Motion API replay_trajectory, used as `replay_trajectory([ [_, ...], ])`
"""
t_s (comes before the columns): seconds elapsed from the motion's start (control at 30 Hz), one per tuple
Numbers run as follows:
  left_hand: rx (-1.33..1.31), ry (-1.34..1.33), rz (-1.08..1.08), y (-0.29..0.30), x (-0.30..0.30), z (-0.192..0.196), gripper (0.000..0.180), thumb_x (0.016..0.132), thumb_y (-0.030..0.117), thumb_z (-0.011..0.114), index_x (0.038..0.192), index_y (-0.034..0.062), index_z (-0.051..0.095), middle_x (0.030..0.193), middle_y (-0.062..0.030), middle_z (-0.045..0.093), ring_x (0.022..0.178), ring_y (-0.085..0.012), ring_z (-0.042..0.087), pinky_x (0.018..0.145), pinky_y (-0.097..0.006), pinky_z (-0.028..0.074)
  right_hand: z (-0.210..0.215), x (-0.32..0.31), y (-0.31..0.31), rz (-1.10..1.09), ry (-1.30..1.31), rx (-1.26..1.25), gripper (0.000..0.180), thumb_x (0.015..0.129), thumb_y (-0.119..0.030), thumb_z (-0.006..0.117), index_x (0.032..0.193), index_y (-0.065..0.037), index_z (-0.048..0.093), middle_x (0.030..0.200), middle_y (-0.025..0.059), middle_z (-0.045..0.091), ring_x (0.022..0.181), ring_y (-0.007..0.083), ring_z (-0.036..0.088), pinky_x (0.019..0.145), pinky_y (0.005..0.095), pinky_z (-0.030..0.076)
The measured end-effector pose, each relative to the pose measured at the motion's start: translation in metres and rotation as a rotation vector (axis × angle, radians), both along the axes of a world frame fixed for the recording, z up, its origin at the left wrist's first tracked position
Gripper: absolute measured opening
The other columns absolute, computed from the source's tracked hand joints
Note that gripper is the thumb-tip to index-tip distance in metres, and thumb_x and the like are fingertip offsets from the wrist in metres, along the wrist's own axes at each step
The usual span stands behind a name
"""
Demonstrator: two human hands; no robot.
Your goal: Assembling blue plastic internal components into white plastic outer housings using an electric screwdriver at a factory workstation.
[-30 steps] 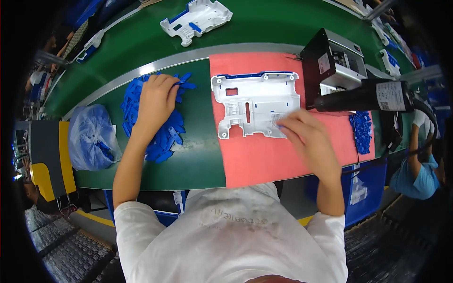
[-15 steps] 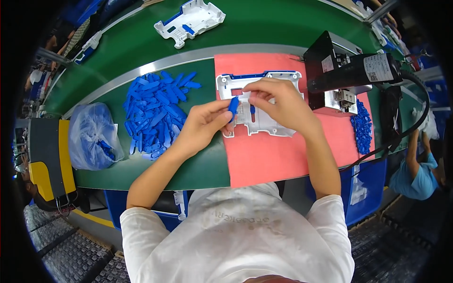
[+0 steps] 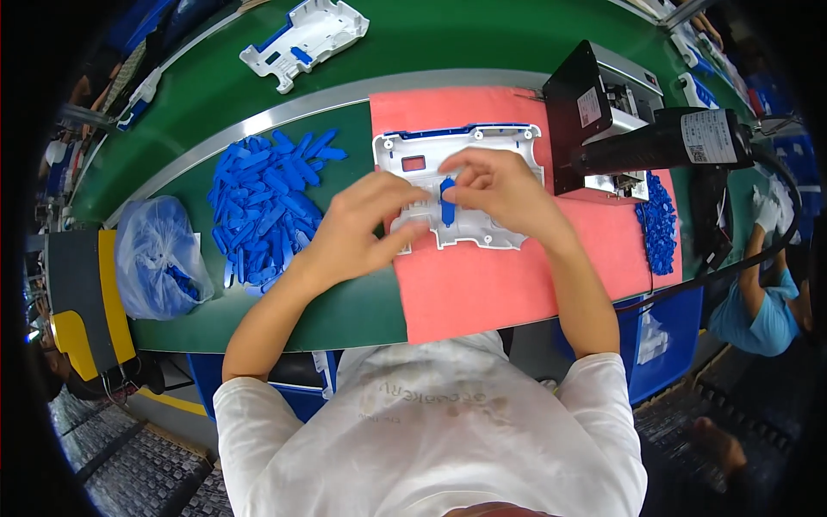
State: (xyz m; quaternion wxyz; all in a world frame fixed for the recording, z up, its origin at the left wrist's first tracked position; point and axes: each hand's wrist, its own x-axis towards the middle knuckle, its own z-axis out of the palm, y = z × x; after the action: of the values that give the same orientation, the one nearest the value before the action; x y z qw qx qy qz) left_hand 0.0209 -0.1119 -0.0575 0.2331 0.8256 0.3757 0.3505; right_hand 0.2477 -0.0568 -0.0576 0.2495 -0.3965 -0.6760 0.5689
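Note:
A white plastic housing [image 3: 517, 138] with a blue strip along its far edge lies on the pink mat in front of me. Lengthwise over the slot in its middle sits a slim blue plastic piece [image 3: 447, 213]. My right hand [image 3: 500, 185] is at that piece's far end, fingers curled and thumb against it; its fingertips are partly hidden. To the left, my left hand [image 3: 366, 224] hovers at the housing's near left corner, thumb and fingers apart with nothing between them. A heap of similar blue pieces [image 3: 263, 202] lies left of the mat.
A clear bag [image 3: 162, 258] with blue parts stands at far left. On the right are a black machine [image 3: 573, 121] with a thick cable and a pile of small blue parts [image 3: 659, 228]. Another housing [image 3: 314, 39] rests on the green belt. A co-worker [image 3: 758, 310] is at far right.
The blue piece has gone from my left hand to the housing's middle, over the slot. My left hand has opened; the right thumb has come onto the piece. The whole view has shifted slightly.

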Motion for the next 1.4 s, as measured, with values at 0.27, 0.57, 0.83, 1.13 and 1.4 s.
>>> replay_trajectory([
  [0.27, 0.167, 0.368, -0.127, 0.001, 0.008, -0.004, 0.048, 0.073, 0.035, 0.073, 0.114, 0.0105, 0.066, 0.096, -0.0093, 0.053, 0.084, -0.0255, 0.050, 0.076, -0.037, 0.041, -0.001, -0.003, -0.005, -0.045, -0.199, 0.204, 0.022, 0.078, -0.002, 0.071, 0.100, 0.001, 0.066, 0.073, 0.0066, 0.064, 0.064, 0.0106, 0.060, 0.058, 0.0241, 0.047],
  [0.57, 0.247, 0.375, -0.064, -0.001, 0.007, -0.012, 0.046, 0.070, 0.031, 0.075, 0.111, 0.0109, 0.067, 0.106, -0.0106, 0.056, 0.098, -0.0279, 0.051, 0.086, -0.040, 0.041, 0.026, 0.043, -0.039, -0.594, 0.073, 1.440, 0.040, 0.078, 0.005, 0.068, 0.115, 0.000, 0.056, 0.100, 0.0130, 0.061, 0.078, 0.0210, 0.062, 0.067, 0.0286, 0.050],
  [0.83, 0.237, 0.356, -0.114, 0.001, 0.014, -0.018, 0.044, 0.068, 0.021, 0.074, 0.108, 0.0075, 0.065, 0.124, -0.0123, 0.055, 0.118, -0.0337, 0.050, 0.094, -0.046, 0.043, 0.035, 0.046, -0.029, -0.737, 0.359, 0.555, 0.059, 0.073, 0.007, 0.074, 0.125, 0.003, 0.047, 0.106, 0.0136, 0.064, 0.095, 0.0183, 0.062, 0.090, 0.0319, 0.047],
  [1.13, 0.233, 0.331, -0.126, 0.009, 0.019, -0.019, 0.044, 0.062, 0.016, 0.077, 0.105, 0.0090, 0.067, 0.124, -0.0133, 0.056, 0.120, -0.0354, 0.050, 0.097, -0.048, 0.042, 0.073, 0.112, -0.030, -0.943, 0.624, 0.948, 0.011, 0.089, 0.000, 0.053, 0.099, 0.005, 0.053, 0.075, 0.0110, 0.053, 0.060, 0.0186, 0.052, 0.059, 0.0356, 0.049],
  [1.4, 0.246, 0.257, -0.112, 0.020, 0.045, -0.020, 0.040, 0.060, 0.012, 0.078, 0.099, 0.0078, 0.069, 0.118, -0.0120, 0.060, 0.118, -0.0344, 0.053, 0.095, -0.047, 0.047, 0.065, 0.126, 0.007, -0.830, 0.691, 1.023, 0.049, 0.083, 0.006, 0.063, 0.125, 0.004, 0.037, 0.061, 0.0031, 0.056, 0.046, 0.0103, 0.053, 0.046, 0.0260, 0.043],
])
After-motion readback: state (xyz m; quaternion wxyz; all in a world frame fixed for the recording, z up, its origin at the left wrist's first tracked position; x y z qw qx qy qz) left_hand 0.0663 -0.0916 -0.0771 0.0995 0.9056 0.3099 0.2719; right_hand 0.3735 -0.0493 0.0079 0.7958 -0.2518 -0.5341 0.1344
